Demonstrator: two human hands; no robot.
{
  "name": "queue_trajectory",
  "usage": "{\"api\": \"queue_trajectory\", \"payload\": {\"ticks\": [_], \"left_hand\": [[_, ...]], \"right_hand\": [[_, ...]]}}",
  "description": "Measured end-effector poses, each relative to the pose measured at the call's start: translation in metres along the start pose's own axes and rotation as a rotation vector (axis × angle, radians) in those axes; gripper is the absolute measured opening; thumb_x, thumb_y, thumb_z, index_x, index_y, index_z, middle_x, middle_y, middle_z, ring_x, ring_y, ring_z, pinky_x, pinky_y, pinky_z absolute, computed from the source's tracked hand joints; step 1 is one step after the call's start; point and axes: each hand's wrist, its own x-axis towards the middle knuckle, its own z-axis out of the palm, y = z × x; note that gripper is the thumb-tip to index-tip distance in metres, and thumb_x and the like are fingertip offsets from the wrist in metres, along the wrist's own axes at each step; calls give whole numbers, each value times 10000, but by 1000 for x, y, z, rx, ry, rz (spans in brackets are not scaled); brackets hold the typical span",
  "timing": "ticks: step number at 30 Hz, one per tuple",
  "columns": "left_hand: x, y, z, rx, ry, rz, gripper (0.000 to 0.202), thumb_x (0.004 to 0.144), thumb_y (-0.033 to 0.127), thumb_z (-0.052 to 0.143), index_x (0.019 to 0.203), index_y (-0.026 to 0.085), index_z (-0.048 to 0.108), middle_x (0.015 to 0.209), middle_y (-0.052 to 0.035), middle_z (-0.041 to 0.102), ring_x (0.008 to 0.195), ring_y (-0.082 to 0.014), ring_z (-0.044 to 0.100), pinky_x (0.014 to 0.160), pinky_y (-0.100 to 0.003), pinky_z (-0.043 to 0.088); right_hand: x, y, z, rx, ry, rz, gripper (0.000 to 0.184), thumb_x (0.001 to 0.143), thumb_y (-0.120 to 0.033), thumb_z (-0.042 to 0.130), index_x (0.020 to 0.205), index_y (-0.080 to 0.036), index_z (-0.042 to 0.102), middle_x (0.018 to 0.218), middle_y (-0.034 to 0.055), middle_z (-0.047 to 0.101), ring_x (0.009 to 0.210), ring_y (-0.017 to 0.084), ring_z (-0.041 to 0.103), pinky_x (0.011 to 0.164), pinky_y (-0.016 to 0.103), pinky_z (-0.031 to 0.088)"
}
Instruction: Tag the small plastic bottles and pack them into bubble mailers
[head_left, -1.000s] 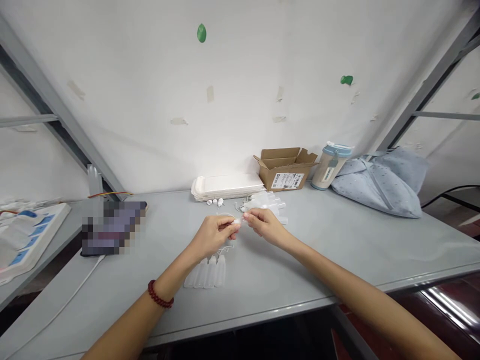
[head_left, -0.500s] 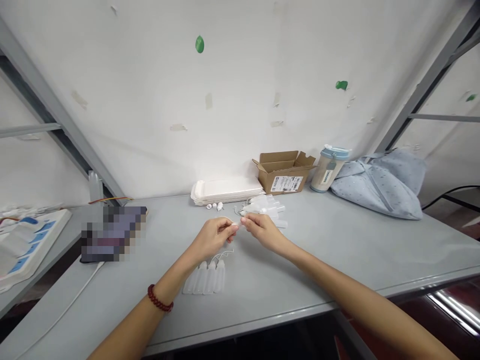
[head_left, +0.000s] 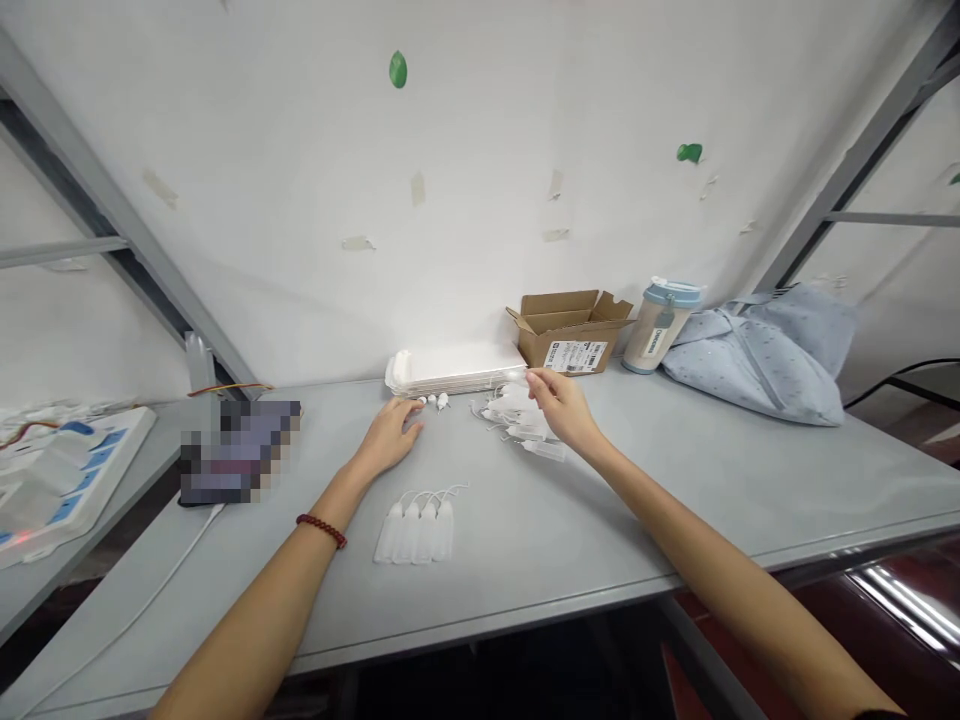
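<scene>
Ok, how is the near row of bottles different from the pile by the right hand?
The row of bottles lies neatly side by side; the pile of bottles is jumbled. The row points toward the wall, tips first; the pile, mostly left. Both look cloudy-white.

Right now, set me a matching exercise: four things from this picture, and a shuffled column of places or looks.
1. row of four bottles
2. left hand
3. cardboard box
4. tumbler

A. brown, open-topped
B. beside the cloth bag
C. nearest the desk's front edge
D. beside small white pieces

Pairs: 1-C, 2-D, 3-A, 4-B
</scene>
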Motion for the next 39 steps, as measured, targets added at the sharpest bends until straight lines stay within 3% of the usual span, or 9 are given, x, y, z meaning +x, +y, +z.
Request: {"api": "queue_trajectory", "payload": {"ticks": [4,15,20,24,31,39], "left_hand": [[5,-13,14,118,24,82,360,813,218,418,1133,169,576,1211,-93,539,1121,-247,461,962,-418,359],[0,1,12,244,-117,10,447,875,211,316,1294,272,458,1379,-24,422,1150,-299,401,890,-465,380],[-1,6,10,210,-126,-1,430,890,385,347,1289,272,461,1372,-44,434,1170,-310,382,897,-478,361],[0,4,10,189,-111,9,427,877,417,374,1246,247,506,1319,-46,489,1140,-296,408,916,-453,352],[3,-5,10,147,-34,51,282,851,308,407,956,183,638,1055,-76,628,995,-248,514,883,-386,392],[-2,7,2,215,-32,20,245,836,279,393,788,171,607,847,-88,612,849,-235,548,763,-336,424]], "right_hand": [[13,18,-10,-138,68,-26,298,849,-360,422,896,-153,630,761,44,639,672,161,529,641,268,393],[22,45,-10,-355,36,-103,212,811,-225,495,940,-150,645,903,84,662,803,201,579,739,317,429],[21,49,-8,-360,-24,-140,192,804,-214,507,926,-167,646,909,77,638,839,200,569,713,310,438],[22,50,-9,-368,-53,-139,158,784,-213,543,893,-169,648,862,69,627,820,198,566,716,311,437],[20,48,-11,-413,-60,-155,168,786,-218,554,930,-166,624,856,67,605,813,201,558,756,334,430],[17,44,-9,-458,-93,-183,184,802,-217,544,965,-158,605,918,88,592,883,222,548,798,356,426]]}}
